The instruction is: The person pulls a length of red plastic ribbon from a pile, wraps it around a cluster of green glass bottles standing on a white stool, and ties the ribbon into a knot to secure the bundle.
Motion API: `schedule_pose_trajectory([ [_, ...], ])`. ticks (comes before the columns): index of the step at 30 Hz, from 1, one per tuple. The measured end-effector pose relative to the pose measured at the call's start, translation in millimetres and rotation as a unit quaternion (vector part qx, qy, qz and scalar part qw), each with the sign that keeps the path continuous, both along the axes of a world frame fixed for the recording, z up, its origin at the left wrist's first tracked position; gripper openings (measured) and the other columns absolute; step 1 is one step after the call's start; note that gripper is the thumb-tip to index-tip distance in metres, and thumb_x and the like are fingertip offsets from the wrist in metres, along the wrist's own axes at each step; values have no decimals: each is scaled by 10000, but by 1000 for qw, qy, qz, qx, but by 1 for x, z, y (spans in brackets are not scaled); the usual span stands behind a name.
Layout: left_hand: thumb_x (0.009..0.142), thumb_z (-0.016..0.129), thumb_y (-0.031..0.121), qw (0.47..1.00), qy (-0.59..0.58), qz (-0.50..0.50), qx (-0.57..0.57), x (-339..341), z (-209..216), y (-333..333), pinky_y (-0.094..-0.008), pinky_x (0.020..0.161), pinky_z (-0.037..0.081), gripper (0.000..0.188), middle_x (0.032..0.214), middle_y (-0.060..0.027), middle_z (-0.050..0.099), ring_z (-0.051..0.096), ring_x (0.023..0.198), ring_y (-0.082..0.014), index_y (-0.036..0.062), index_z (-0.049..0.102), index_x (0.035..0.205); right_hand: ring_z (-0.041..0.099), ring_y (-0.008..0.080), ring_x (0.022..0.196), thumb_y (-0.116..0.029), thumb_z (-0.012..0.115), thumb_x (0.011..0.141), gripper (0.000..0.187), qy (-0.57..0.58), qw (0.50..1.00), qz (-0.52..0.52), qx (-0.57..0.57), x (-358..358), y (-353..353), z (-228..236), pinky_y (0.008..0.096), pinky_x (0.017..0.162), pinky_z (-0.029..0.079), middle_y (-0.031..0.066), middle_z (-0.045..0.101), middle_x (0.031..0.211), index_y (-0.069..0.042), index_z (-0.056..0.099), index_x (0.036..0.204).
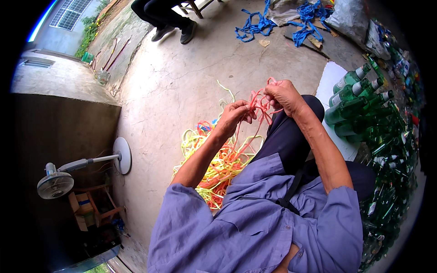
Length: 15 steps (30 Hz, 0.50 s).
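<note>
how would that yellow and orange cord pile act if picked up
The tangled cord pile would probably droop, since its strands curl loosely. Lifting one strand would likely drag others, as the loops cross. It may be light for its bulk, given the thin strands.

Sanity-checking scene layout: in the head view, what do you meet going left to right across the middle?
Fan head → fan base → tangled yellow-and-orange cord pile → right hand → green bottles.
</note>
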<state>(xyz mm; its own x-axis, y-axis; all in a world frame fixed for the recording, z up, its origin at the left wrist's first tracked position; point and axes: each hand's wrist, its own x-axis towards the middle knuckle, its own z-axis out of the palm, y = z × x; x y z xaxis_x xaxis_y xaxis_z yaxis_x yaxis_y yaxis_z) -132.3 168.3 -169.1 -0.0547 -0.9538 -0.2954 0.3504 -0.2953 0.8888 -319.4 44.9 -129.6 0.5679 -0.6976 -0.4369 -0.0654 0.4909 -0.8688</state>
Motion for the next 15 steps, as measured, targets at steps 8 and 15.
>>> schedule_pose_trajectory([
  [8, 920, 598, 147, 995, 79, 48, 41, -3, -9, -5, -267, 584, 484, 134, 730, -102, 648, 603, 602, -155, 15, 592, 903, 566, 70, 452, -129, 604, 840, 167, -2, 1000, -2, -12, 0, 2, 4, 216, 395, 433, 55, 645, 636, -34, 634, 706],
  [15, 851, 620, 113, 995, -83, -1, 62, -1, -10, -4, -231, 517, 393, 74, 705, -63, 649, 576, 575, -103, 42, 609, 866, 552, 73, 443, -121, 620, 826, 170, 0, 1000, -7, -31, 1, 4, 4, 218, 396, 425, 46, 626, 622, -28, 622, 683],
])
